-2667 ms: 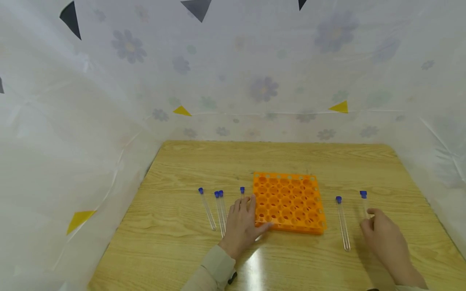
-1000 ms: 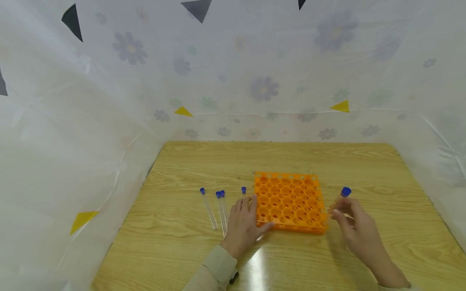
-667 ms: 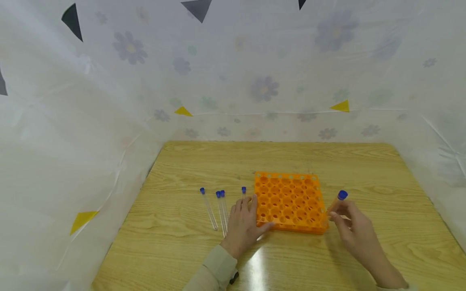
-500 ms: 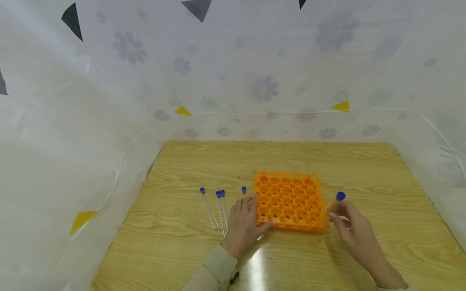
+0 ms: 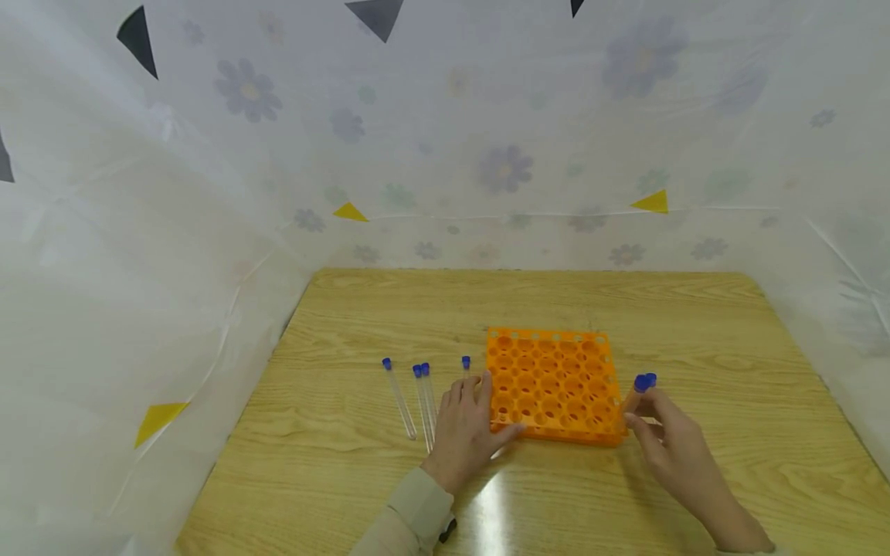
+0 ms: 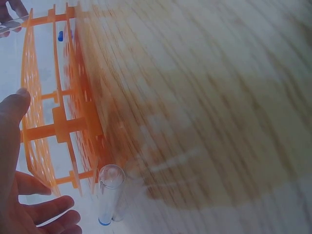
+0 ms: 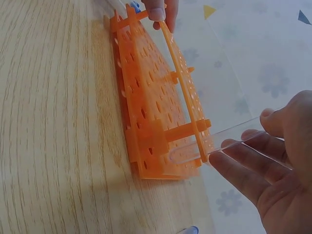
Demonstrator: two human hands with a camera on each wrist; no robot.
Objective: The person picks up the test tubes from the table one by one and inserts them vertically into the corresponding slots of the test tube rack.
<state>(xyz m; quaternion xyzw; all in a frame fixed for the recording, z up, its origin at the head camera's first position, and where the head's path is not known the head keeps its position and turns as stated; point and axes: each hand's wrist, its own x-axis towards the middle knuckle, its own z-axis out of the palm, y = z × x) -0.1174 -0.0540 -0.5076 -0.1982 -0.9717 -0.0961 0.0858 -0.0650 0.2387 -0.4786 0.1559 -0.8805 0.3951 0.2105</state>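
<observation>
In the head view, an orange test tube rack stands on the table. My left hand holds its near left corner, thumb on the front edge and index finger along the left side. My right hand pinches a clear test tube with a blue cap at the rack's right edge. In the right wrist view, the test tube slants through the top plate of the rack, its rounded end showing below that plate. The thumb and fingers of my right hand grip its upper part.
Left of the rack lie several blue-capped test tubes, one partly under my left hand. Another tube's blue cap peeks out behind my right hand. White flower-printed sheeting encloses the wooden table.
My right hand has picked up the tube from the far right and brought it left to the rack, then lowered and shifted it slightly left. My left hand stays on the rack.
</observation>
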